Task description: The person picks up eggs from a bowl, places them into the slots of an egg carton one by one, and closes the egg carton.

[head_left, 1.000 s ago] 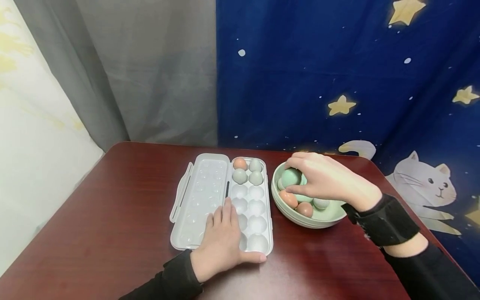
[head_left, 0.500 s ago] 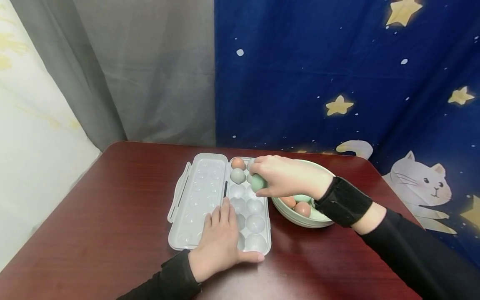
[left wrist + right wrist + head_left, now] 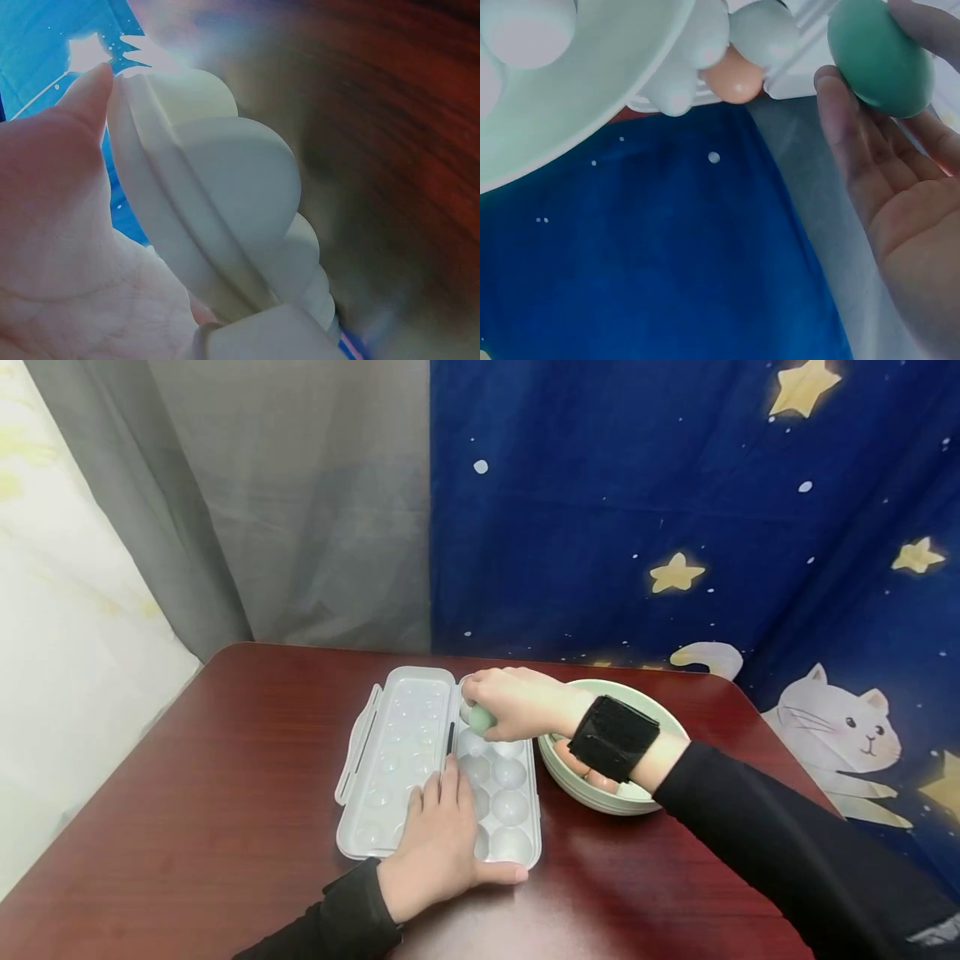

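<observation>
A green egg (image 3: 881, 56) is pinched between the thumb and fingers of my right hand (image 3: 521, 702), over the far half of the white egg box (image 3: 512, 810). In the right wrist view an orange egg (image 3: 735, 76) and several pale eggs (image 3: 765, 34) show at the box's far end. My right hand hides most of these in the head view. My left hand (image 3: 431, 860) rests on the box's near end, fingers straight and thumb along the front edge. The left wrist view shows the rounded undersides of the cups (image 3: 232, 180) beside that hand.
Right of the box stands a pale green bowl (image 3: 564, 789) with an orange egg (image 3: 572, 758) and a brown egg (image 3: 602, 782), partly covered by my right wrist. The box's lid (image 3: 397, 752) lies folded back to the left on the red-brown table (image 3: 247, 802). Curtains hang behind.
My right hand has lifted the green egg out of the bowl and carried it left over the box. My left hand keeps its place on the box.
</observation>
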### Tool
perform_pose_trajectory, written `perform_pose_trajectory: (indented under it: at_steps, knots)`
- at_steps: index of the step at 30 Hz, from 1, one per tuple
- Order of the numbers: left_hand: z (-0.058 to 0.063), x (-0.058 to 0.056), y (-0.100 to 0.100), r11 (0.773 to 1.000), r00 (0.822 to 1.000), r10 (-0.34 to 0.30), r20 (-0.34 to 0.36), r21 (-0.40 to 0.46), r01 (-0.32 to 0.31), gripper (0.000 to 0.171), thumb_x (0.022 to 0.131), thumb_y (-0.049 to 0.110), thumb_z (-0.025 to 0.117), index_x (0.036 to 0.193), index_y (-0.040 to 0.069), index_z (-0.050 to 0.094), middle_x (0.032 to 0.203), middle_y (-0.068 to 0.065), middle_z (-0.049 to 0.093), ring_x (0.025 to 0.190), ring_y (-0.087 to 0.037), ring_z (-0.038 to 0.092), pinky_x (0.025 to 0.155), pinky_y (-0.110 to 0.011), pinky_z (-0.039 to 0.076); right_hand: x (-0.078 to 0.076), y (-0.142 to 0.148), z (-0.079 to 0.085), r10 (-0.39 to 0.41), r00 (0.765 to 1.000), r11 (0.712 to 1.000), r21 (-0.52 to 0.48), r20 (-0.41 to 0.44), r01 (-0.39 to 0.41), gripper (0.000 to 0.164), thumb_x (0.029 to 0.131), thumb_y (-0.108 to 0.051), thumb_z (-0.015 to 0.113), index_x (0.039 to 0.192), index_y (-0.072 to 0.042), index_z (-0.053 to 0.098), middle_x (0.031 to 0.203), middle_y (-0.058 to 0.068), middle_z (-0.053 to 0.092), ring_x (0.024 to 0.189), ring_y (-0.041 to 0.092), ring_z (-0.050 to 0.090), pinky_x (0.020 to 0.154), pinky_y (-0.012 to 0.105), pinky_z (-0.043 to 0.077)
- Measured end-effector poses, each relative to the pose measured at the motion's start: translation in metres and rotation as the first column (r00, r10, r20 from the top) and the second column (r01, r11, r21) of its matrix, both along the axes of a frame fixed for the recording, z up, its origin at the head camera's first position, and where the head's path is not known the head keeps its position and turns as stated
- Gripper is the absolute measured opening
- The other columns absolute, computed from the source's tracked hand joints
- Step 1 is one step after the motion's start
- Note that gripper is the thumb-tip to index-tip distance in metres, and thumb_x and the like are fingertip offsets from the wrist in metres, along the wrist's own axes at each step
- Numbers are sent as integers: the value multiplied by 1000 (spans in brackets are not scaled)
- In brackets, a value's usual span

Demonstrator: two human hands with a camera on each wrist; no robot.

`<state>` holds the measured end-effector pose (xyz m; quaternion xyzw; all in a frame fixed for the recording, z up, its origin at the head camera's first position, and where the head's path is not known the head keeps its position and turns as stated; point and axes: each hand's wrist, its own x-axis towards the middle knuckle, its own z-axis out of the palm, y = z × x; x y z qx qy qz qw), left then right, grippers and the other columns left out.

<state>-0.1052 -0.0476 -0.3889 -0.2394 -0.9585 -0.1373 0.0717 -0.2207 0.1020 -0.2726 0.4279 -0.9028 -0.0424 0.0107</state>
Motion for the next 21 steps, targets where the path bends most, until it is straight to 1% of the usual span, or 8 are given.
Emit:
perform_pose_trajectory:
  at_steps: [4, 8, 11, 15, 18, 21]
  knots:
    - [0, 0, 0, 1000, 1000, 1, 10, 4, -1, 134, 59, 84, 67, 141, -16, 34, 148, -33, 28, 126, -44, 37, 99, -57, 34, -6, -6, -9, -27, 1000, 999, 44, -8, 27, 26, 75, -21, 81, 91, -13, 61, 88, -3, 54, 70, 15, 53, 61, 32, 47]
    - [0, 0, -1, 1000, 1000, 3, 10, 9, -3, 133, 59, 85, 67, 141, -16, 35, 148, -33, 29, 126, -44, 37, 98, -57, 34, -12, -10, -18, -30, 999, 997, 66, -20, 31, 24, 74, -20, 79, 87, -14, 59, 93, 0, 56, 75, 17, 54, 65, 35, 48]
    - [0, 0, -1, 1000, 1000, 0, 7, 9, 0, 133, 60, 85, 67, 140, -16, 35, 147, -33, 29, 125, -44, 38, 98, -58, 34, -14, -11, -22, -33, 999, 996, 81, -25, 35, 25, 74, -20, 80, 88, -13, 61, 95, 2, 57, 80, 17, 54, 69, 36, 49]
    - [0, 0, 0, 1000, 1000, -3, -8, 3, 3, 132, 60, 85, 66, 140, -16, 37, 147, -32, 30, 124, -44, 39, 97, -57, 35, -16, -13, -27, -37, 999, 994, 105, -39, 41, 28, 72, -23, 82, 89, -11, 64, 93, 4, 57, 80, 18, 55, 72, 36, 49]
    - [0, 0, -1, 1000, 1000, 1, -15, -2, -1, 132, 59, 86, 66, 139, -16, 38, 147, -32, 30, 124, -43, 39, 97, -57, 35, -18, -14, -32, -41, 997, 991, 125, -61, 48, 29, 72, -26, 83, 90, -10, 66, 93, 6, 56, 78, 19, 55, 69, 37, 50]
    - [0, 0, -1, 1000, 1000, 4, -12, -3, -4, 132, 59, 86, 66, 139, -16, 38, 147, -32, 30, 124, -43, 39, 97, -57, 35, -19, -15, -38, -27, 997, 990, 138, -77, 38, 28, 74, -26, 81, 92, -9, 69, 91, 8, 55, 77, 20, 54, 66, 36, 52]
